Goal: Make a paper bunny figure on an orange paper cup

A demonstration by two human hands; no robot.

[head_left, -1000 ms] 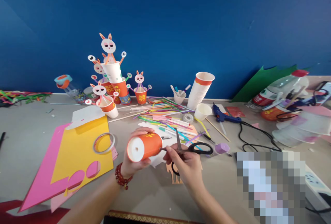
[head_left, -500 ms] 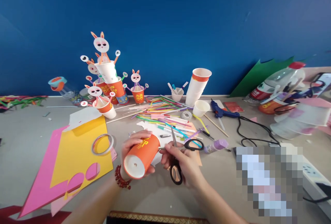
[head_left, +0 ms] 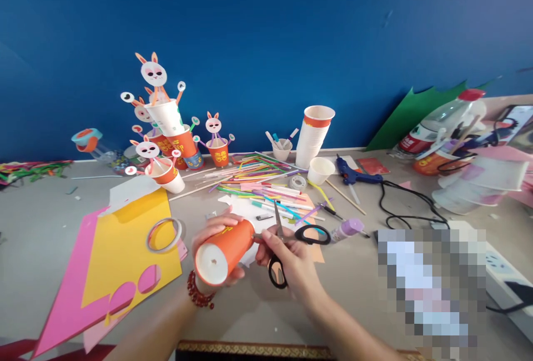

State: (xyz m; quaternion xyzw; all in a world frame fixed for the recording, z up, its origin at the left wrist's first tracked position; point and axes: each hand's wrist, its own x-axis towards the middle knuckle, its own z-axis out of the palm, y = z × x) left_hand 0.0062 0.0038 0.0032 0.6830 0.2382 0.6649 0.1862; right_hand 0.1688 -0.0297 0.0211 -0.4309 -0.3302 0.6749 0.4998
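My left hand (head_left: 210,230) is wrapped round an orange paper cup (head_left: 233,250), which lies tilted with its white base towards me. A small hole shows in the middle of that base. My right hand (head_left: 297,266) grips black-handled scissors (head_left: 278,215) with their blades spread apart. One blade points up and away, while the other reaches left to the cup's side near the far rim, by my thumb and fingers. Whether that tip pierces the paper cannot be made out. Beneath my hands lies white paper (head_left: 241,205).
Paper-cup rabbits (head_left: 166,175) stand back left, above yellow card (head_left: 120,233) and a tape roll (head_left: 180,233). Several straws and pens (head_left: 258,175) lie mid-table. Stacked cups (head_left: 310,144), a glue gun (head_left: 347,171), a glue stick (head_left: 347,229) and a power strip (head_left: 495,266) are to the right.
The cup has turned in my left hand, so less of its yellow print shows. My right hand and the scissors have shifted slightly left with the view, the blade still at the cup.
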